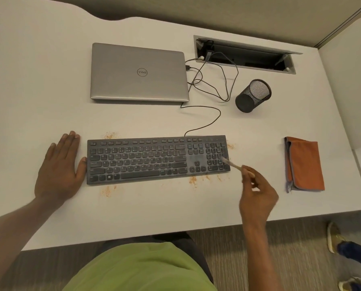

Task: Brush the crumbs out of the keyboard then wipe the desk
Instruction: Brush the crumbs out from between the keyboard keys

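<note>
A black keyboard (pixel 157 159) lies flat on the white desk (pixel 49 80), its cable running back to the laptop. Orange crumbs (pixel 193 180) are scattered on the desk along its front edge, behind its left end and beside its right end. My right hand (pixel 257 196) holds a small pale brush (pixel 231 163), blurred, with its tip over the number pad at the keyboard's right end. My left hand (pixel 58 166) lies flat on the desk, fingers straight, thumb against the keyboard's left edge. A folded orange cloth (pixel 304 163) lies on the desk to the right.
A shut silver laptop (pixel 138 72) sits behind the keyboard with cables (pixel 215 80) running to an open cable tray (pixel 244 55). A black mesh pen cup (pixel 253 95) lies tipped on its side. Another person's shoes (pixel 334 236) stand on the floor at the right.
</note>
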A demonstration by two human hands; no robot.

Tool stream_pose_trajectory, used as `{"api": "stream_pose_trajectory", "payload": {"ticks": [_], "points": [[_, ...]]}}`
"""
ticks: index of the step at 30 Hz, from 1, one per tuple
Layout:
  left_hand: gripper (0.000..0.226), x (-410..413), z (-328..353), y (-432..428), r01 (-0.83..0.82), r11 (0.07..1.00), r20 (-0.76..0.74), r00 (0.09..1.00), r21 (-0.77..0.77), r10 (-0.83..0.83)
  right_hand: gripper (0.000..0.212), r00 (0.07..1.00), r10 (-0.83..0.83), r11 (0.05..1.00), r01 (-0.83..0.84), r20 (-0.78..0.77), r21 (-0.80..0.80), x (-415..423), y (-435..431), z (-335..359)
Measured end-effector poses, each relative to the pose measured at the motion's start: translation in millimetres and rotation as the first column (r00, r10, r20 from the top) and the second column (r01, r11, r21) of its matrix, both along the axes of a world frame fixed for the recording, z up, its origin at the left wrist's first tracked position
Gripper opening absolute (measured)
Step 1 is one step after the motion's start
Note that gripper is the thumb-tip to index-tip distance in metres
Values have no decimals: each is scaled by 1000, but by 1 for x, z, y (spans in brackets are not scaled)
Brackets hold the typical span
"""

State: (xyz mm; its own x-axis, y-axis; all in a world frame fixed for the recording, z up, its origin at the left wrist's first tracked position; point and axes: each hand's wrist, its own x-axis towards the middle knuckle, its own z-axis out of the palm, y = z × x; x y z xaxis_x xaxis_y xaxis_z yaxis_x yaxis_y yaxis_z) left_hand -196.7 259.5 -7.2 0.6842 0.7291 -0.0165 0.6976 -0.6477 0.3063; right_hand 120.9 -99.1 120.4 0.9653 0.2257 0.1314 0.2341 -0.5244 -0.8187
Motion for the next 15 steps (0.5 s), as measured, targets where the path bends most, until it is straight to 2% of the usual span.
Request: {"api": "stream_pose_trajectory", "payload": {"ticks": [4, 9, 12, 15], "points": [[72, -1, 0, 0, 6, 1000, -2, 1000, -4, -6, 20, 989, 149, 989, -149, -23, 18, -28, 41, -6], [72, -2, -4, 1, 12, 1000, 11, 1000, 16, -12, 19, 955, 292, 944, -279, 52, -174, -38, 36, -18], [72, -3, -5, 0, 11, 1000, 22, 1000, 25, -12, 17, 945, 326, 919, -310, 29, -243, -39, 22, -16], [72, -2, -4, 1, 14, 1000, 25, 1000, 27, -15, 17, 956, 294, 939, -284, 25, -193, -36, 22, -11]]}}
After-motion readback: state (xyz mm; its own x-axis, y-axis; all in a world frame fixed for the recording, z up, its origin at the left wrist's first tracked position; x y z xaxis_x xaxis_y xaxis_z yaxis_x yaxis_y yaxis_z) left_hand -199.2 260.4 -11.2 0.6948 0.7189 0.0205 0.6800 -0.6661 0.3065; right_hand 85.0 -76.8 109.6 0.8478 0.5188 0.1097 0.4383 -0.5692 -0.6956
